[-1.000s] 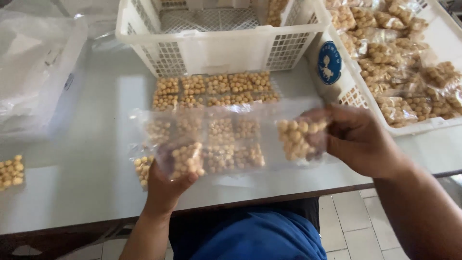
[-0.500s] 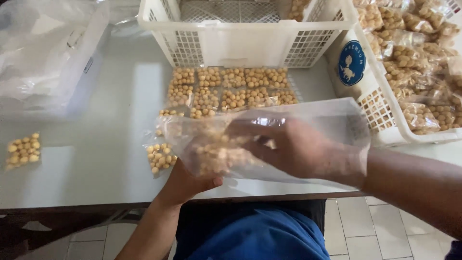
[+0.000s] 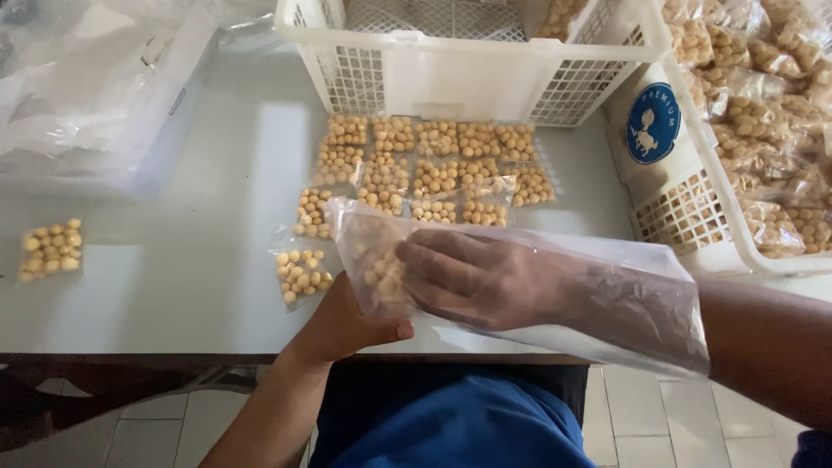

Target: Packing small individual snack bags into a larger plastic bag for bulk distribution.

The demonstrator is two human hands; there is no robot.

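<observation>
I see a large clear plastic bag (image 3: 555,286), thin and crinkled, lying on its side across the lower middle of the frame, its mouth toward the right and its closed end toward the left. Packed into that closed end is a small packet of round tan snack balls (image 3: 381,273), blurred by the film. My right hand (image 3: 485,279) is inside the bag past the wrist, its fingers (image 3: 433,260) stretched flat and slightly spread, tips just beside the packet; I cannot tell whether they grip it. My left hand (image 3: 347,325) cups the closed end from below, thumb pressed on the film, fingers curled narrow around the bag. Behind the bag, in the middle of the frame, rows of small packets (image 3: 425,165) of the same balls lie flat on the grey tabletop (image 3: 191,260), and one lone packet (image 3: 52,250) lies at the far left. A white lattice basket (image 3: 468,69) stands at the top centre. A second white basket (image 3: 693,208) at the upper right is heaped with larger filled bags (image 3: 771,113). Loose clear plastic (image 3: 78,95) lies at the upper left.
</observation>
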